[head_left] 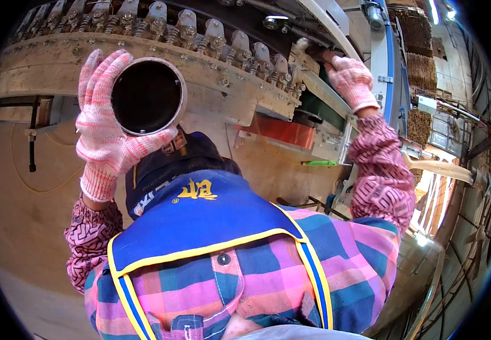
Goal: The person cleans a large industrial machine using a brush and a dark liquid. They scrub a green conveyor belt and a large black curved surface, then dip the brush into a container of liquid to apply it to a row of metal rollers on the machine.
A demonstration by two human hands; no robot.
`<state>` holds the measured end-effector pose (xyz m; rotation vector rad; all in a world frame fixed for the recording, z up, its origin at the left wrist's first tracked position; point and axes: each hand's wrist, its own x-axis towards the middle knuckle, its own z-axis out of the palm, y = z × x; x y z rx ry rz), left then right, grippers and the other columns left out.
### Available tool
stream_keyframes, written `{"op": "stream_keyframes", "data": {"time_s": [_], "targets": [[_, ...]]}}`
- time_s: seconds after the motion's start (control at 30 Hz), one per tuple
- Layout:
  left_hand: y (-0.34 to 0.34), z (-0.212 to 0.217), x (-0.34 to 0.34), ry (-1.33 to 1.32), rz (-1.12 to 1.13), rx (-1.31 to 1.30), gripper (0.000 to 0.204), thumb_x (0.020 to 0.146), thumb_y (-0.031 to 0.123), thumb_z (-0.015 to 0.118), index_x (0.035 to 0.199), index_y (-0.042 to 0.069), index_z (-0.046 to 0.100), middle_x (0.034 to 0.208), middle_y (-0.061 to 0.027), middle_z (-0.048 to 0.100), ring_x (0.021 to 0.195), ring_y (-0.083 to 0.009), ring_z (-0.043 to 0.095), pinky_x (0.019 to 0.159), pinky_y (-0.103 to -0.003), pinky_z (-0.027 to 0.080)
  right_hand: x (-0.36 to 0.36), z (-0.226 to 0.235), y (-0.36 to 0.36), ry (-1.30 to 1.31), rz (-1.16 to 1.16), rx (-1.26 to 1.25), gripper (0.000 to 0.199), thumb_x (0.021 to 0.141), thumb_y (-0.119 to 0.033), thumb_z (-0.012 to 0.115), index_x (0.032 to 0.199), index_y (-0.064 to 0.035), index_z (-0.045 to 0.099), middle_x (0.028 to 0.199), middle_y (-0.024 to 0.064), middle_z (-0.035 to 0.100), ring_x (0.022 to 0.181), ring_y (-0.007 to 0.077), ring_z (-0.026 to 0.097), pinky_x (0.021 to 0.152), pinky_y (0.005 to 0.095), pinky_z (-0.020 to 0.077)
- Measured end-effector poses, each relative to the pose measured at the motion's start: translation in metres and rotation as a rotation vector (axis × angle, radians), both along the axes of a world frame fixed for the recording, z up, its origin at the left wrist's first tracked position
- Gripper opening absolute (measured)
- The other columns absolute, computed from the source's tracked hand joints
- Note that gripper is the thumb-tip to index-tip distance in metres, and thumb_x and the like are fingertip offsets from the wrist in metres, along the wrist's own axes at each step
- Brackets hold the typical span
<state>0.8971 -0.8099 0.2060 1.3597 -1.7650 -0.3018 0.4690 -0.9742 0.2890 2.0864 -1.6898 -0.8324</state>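
Note:
In my left hand, gloved in pink and white knit, is a round open can with a pale rim. Its inside is very dark, so I cannot tell what it contains. The thumb lies under the can and the fingers rise along its left side. Further right, my right hand, in a matching glove, is closed on a short brown-handled brush with a pale tip. That brush reaches the machine at the right end of its row of spring-loaded brackets.
The machine's long, dusty beam stretches across the top. Below it are a red panel and a bright green strip. A blue-edged metal frame stands at the right, before brown stacks. A thin yellow cable lies on the floor at left.

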Motion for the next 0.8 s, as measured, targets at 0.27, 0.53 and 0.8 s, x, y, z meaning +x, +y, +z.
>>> {"op": "stream_keyframes", "data": {"time_s": [0.27, 0.53, 0.8], "targets": [[0.001, -0.003, 0.004, -0.02, 0.007, -0.019, 0.102, 0.06, 0.053, 0.091, 0.141, 0.005, 0.051, 0.143, -0.0145, 0.053, 0.144, -0.0403, 0.034, 0.117, -0.05, 0.034, -0.002, 0.016, 0.007, -0.124, -0.017, -0.037, 0.035, 0.097, -0.038, 0.057, 0.116, -0.0138, 0.072, 0.116, 0.0103, 0.072, 0.11, 0.0283, 0.067, 0.096, 0.0374, 0.0528], [0.0, 0.001, 0.002, -0.015, -0.006, -0.009, 0.102, 0.061, 0.054, 0.09, 0.141, 0.005, 0.05, 0.144, -0.0158, 0.052, 0.144, -0.042, 0.034, 0.117, -0.051, 0.034, -0.042, 0.074, 0.08, -0.862, -0.585, -0.136, 0.037, 0.092, -0.032, 0.069, 0.126, -0.0176, 0.071, 0.108, 0.0035, 0.076, 0.084, 0.0115, 0.068, 0.078, 0.0253, 0.0514], [-0.002, 0.001, 0.003, 0.017, -0.014, 0.037, 0.105, 0.06, 0.047, 0.091, 0.146, 0.008, 0.046, 0.149, -0.0136, 0.047, 0.148, -0.0391, 0.029, 0.121, -0.05, 0.029, -0.011, 0.038, 0.059, -0.669, -0.281, -0.117, 0.039, 0.094, -0.038, 0.064, 0.13, -0.0216, 0.068, 0.119, 0.0129, 0.072, 0.11, 0.0292, 0.067, 0.094, 0.0386, 0.0509]]}}
